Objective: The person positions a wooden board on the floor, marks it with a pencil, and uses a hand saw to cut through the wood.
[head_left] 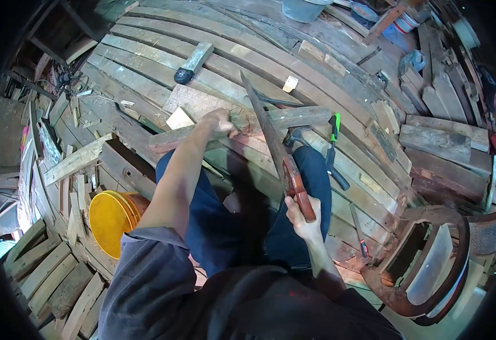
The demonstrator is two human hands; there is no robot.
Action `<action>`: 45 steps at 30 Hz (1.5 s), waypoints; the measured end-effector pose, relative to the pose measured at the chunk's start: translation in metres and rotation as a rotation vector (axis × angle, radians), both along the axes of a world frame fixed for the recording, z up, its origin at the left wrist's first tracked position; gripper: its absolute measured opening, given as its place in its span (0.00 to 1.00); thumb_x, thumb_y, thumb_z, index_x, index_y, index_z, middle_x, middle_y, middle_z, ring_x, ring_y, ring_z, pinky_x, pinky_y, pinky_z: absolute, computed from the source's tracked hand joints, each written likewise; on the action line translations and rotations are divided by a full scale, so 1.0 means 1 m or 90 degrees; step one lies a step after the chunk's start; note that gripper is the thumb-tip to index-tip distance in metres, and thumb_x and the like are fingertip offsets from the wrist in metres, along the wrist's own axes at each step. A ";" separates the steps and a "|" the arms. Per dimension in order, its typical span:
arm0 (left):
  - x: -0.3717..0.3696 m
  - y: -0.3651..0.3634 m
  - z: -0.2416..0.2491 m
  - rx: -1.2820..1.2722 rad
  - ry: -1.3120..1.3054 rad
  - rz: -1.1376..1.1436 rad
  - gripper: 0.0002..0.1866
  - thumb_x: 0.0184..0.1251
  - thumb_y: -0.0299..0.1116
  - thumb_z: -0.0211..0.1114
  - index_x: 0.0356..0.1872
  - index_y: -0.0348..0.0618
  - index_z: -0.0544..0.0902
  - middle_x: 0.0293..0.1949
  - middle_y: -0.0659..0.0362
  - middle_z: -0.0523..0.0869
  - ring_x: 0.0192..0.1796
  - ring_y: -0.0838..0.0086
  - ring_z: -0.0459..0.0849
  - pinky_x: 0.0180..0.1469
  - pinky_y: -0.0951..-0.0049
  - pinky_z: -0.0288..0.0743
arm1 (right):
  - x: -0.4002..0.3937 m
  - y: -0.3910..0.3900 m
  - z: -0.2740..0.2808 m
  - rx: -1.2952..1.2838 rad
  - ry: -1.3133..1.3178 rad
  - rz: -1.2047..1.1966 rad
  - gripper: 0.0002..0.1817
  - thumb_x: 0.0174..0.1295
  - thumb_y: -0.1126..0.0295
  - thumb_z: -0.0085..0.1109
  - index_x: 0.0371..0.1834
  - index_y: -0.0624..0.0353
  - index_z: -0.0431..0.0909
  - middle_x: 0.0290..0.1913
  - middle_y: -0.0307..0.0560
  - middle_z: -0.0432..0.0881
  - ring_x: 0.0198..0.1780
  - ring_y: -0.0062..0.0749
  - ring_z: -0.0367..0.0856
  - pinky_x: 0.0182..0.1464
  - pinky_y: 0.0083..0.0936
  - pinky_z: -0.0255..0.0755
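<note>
A handsaw with a brown wooden handle is in my right hand (303, 218), whose fingers are wrapped round the grip. Its long blade (264, 122) points up and away from me, crossing over a wooden beam (299, 117) that lies crosswise before my knees. My left hand (219, 122) is closed on the beam's top, left of the blade. A small pale wood block (180, 119) is just beyond that hand. By my right knee, partly hidden, is a hammer head (296, 135). Beside it lies a tool with green and black parts (334, 141).
Slatted planks (146, 37) form the surface ahead. A grey block with a black end (194, 62) lies on them. A yellow bucket (112, 224) stands at left, near stacked wood pieces (55, 277). At right are a red-handled tool (359, 232) and a curved wooden frame (423, 260).
</note>
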State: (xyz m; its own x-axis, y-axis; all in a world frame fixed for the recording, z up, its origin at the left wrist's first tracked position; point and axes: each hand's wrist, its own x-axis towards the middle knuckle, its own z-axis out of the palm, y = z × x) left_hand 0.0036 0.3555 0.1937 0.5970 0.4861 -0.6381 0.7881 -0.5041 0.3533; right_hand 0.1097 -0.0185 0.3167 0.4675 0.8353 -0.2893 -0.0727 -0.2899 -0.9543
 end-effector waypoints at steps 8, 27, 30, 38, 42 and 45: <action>0.000 0.000 -0.001 0.012 -0.004 -0.002 0.35 0.34 0.48 0.79 0.45 0.34 0.88 0.51 0.41 0.88 0.55 0.54 0.87 0.57 0.61 0.81 | -0.004 -0.008 -0.007 0.020 0.038 -0.009 0.13 0.69 0.70 0.63 0.26 0.60 0.75 0.16 0.33 0.73 0.17 0.14 0.69 0.21 0.19 0.60; -0.038 0.026 0.035 -0.022 -0.007 -0.055 0.42 0.57 0.69 0.68 0.54 0.36 0.83 0.56 0.41 0.85 0.60 0.54 0.84 0.63 0.60 0.76 | 0.018 -0.026 -0.030 0.061 0.008 0.033 0.14 0.64 0.72 0.66 0.24 0.63 0.74 0.16 0.40 0.69 0.19 0.21 0.66 0.25 0.27 0.61; -0.062 0.007 -0.007 -0.001 -0.182 -0.014 0.39 0.60 0.67 0.67 0.52 0.35 0.83 0.49 0.43 0.87 0.54 0.56 0.86 0.59 0.60 0.78 | 0.026 -0.029 -0.033 0.049 0.035 0.033 0.13 0.64 0.73 0.66 0.24 0.63 0.73 0.16 0.39 0.69 0.20 0.20 0.65 0.25 0.27 0.60; -0.050 -0.066 0.015 0.363 -0.193 0.031 0.35 0.61 0.62 0.69 0.48 0.34 0.81 0.39 0.43 0.86 0.44 0.45 0.86 0.46 0.53 0.79 | 0.051 -0.028 -0.028 0.041 0.150 0.047 0.12 0.65 0.76 0.64 0.23 0.62 0.74 0.16 0.34 0.71 0.19 0.15 0.67 0.23 0.23 0.58; -0.049 -0.054 0.015 0.304 -0.158 0.036 0.37 0.62 0.66 0.65 0.48 0.35 0.81 0.35 0.42 0.87 0.40 0.44 0.86 0.44 0.51 0.79 | 0.057 -0.023 -0.028 0.030 0.159 0.063 0.11 0.65 0.76 0.63 0.24 0.62 0.75 0.16 0.33 0.72 0.19 0.15 0.68 0.22 0.22 0.59; -0.056 -0.040 0.004 0.288 -0.167 0.012 0.39 0.63 0.69 0.63 0.48 0.34 0.81 0.32 0.41 0.87 0.37 0.44 0.86 0.43 0.50 0.79 | 0.059 -0.017 -0.022 0.026 0.189 0.051 0.11 0.65 0.76 0.63 0.24 0.62 0.75 0.16 0.34 0.73 0.19 0.15 0.70 0.22 0.21 0.60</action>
